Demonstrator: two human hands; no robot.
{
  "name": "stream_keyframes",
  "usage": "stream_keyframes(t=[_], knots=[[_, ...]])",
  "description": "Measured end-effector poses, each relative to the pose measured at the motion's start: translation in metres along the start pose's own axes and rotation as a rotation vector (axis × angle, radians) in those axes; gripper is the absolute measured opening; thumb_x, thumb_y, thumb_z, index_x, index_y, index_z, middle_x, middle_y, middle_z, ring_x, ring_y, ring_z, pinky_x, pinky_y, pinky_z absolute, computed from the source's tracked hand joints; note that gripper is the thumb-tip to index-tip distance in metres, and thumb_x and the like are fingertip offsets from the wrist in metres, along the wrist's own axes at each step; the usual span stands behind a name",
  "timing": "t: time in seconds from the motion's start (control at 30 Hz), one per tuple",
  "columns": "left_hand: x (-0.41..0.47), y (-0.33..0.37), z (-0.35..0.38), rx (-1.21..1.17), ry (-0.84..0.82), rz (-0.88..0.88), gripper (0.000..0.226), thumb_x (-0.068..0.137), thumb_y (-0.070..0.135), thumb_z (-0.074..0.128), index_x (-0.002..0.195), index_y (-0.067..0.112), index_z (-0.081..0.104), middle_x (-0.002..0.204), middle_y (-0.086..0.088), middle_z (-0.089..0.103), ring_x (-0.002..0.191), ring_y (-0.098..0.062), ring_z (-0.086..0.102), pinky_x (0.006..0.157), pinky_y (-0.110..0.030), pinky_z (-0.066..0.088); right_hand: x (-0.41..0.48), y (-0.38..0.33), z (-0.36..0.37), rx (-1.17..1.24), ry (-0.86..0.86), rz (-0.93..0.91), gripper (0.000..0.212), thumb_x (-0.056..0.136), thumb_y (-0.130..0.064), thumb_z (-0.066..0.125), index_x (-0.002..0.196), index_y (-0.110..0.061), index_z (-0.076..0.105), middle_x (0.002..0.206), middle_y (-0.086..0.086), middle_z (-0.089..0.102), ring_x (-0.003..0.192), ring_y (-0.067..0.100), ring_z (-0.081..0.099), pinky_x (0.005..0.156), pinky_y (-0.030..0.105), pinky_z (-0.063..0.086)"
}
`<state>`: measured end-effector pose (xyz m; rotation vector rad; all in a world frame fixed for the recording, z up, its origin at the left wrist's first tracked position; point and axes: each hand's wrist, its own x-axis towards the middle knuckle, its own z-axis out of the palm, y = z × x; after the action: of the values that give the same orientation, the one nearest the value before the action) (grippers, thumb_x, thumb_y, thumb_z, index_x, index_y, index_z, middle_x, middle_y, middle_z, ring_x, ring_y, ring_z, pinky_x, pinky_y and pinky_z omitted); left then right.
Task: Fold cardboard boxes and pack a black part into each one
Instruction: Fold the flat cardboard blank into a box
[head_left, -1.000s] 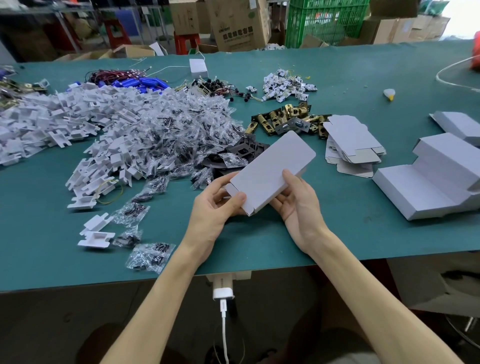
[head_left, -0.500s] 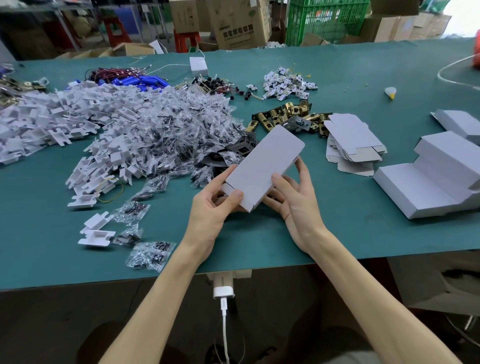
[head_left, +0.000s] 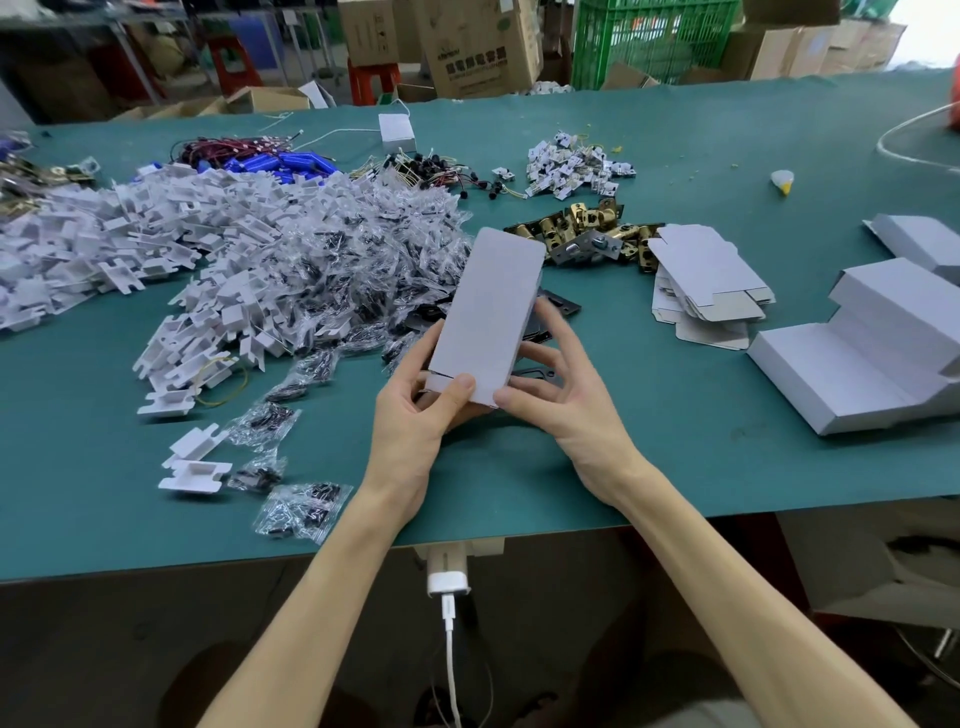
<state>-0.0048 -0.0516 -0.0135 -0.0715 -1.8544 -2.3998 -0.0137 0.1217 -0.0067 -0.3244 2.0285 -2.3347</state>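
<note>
Green matting is covering the table (head_left: 675, 415), and over its near middle a white box (head_left: 488, 312) is being held off the surface, its long side running toward 12 o'clock. The left hand (head_left: 415, 415) is gripping the near end, thumb on top and fingers curling beneath. The right hand (head_left: 566, 405) is pinching the near right corner, thumb above and fingers spreading under the side. Black parts (head_left: 558, 304) are lying just behind the box, and flat box blanks (head_left: 711, 280) are sitting at 2 o'clock.
</note>
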Motion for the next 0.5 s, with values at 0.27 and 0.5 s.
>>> stream_keyframes(t=[0.27, 0.5], knots=[[-0.0001, 0.0006, 0.0009, 0.031, -0.038, -0.017, 0.065, 0.098, -0.001, 0.065, 0.157, 0.016, 0.043, 0.137, -0.012, 0.068, 0.121, -0.036, 0.068, 0.101, -0.053, 0.057, -0.0017, -0.0028, -0.0018, -0.054, -0.084, 0.014, 0.089, 0.088, 0.004, 0.074, 0.158, -0.035, 0.034, 0.132, 0.000, 0.064, 0.115, 0.026, 0.068, 0.108, 0.056, 0.047], [-0.0013, 0.0027, 0.0024, 0.063, -0.058, 0.006, 0.064, 0.099, -0.002, 0.065, 0.157, 0.014, 0.043, 0.139, -0.010, 0.067, 0.122, -0.036, 0.068, 0.096, -0.046, 0.060, -0.0023, -0.0042, -0.0032, -0.057, -0.096, 0.011, 0.088, 0.089, 0.001, 0.074, 0.157, -0.037, 0.034, 0.132, -0.005, 0.066, 0.113, 0.022, 0.068, 0.107, 0.050, 0.050]])
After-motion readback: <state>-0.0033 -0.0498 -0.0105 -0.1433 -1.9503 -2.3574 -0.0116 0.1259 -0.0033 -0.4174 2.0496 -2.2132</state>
